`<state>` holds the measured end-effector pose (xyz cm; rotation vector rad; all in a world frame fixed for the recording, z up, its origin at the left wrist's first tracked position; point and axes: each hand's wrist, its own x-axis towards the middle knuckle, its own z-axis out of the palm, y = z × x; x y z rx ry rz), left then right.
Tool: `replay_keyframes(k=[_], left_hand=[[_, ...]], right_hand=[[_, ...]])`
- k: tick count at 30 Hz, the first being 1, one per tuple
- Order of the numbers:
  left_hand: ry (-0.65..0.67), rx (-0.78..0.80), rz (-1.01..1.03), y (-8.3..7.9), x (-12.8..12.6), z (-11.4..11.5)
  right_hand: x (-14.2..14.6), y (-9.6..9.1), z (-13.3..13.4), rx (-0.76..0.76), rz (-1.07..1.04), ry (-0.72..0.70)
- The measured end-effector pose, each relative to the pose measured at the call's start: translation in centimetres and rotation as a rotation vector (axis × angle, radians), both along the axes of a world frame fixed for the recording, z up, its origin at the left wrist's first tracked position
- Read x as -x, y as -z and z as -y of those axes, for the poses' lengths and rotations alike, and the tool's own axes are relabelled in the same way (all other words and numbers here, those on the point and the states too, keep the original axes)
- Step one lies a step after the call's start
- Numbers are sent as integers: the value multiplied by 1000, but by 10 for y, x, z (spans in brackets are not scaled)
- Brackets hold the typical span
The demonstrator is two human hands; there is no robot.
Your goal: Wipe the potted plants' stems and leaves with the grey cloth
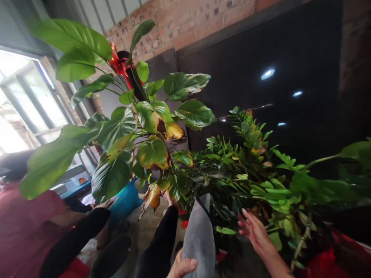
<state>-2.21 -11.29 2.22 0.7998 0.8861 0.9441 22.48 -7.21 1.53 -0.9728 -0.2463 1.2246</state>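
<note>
My left hand [185, 266] is closed around the lower part of a long grey tapered object [199, 235], its thumb lying on top. A dark strap or cord runs along that object's narrow upper end, which points into the foliage; its kind I cannot make out. My right hand [253, 229] is open, fingers apart, close to the lower leaves of a bushy green plant [232, 162]. Left of centre stands a tall large-leaved plant [114, 127] with a red ribbon [117, 63] near its top. Several of its lower leaves are yellow and brown [175, 132].
A black-sleeved arm [162, 241] reaches into the tall plant's base. At left are a person in a pink shirt [29, 231], another black sleeve [78, 235] and a dark bucket [113, 255]. A glossy black panel [290, 65] stands behind the plants, below a brick wall [188, 21].
</note>
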Motion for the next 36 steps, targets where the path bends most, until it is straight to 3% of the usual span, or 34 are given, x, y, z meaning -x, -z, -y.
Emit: replay_keyframes(k=[3,5,8,11,13,14,16,19,21,24,27,29,31,34,36], left_hand=[[43,-17,-46,4,2,-2],[71,-31,-66,-12,0,-5],[62,-127,-79,-67,-8,-18],[-56,-263,-92,-127,-23,-42],[-151,-306,-95,-147,-36,-58],[-181,-307,-97,-147,-42,-64],[-163,-251,-123,-132,-53,-71],[55,-99,-213,-95,-56,-66],[211,-50,-241,-87,-51,-58],[204,-123,-215,-112,-41,-55],[-45,-268,-156,-147,-40,-69],[-164,-306,-133,-149,-44,-78],[-151,-258,-179,-131,-48,-80],[68,-140,-314,-93,-46,-64],[212,-142,-375,-84,-41,-49]], right_hand=[[1,4,-7,2,-51,-7],[0,3,-10,-19,-86,-6],[0,-4,-13,-64,-119,-18],[-1,-10,-12,-103,-115,-34],[-2,-12,-10,-112,-91,-46],[-3,-13,-8,-111,-75,-54],[-6,-13,-3,-97,-37,-76],[-12,-13,6,-61,16,-126],[-16,-13,12,-47,43,-169],[-18,-16,16,-33,65,-209],[-16,-19,16,-14,62,-206],[-13,-20,15,-11,51,-194],[-12,-21,14,-13,43,-186],[-12,-19,14,-14,45,-184],[-13,-17,14,-17,47,-176]])
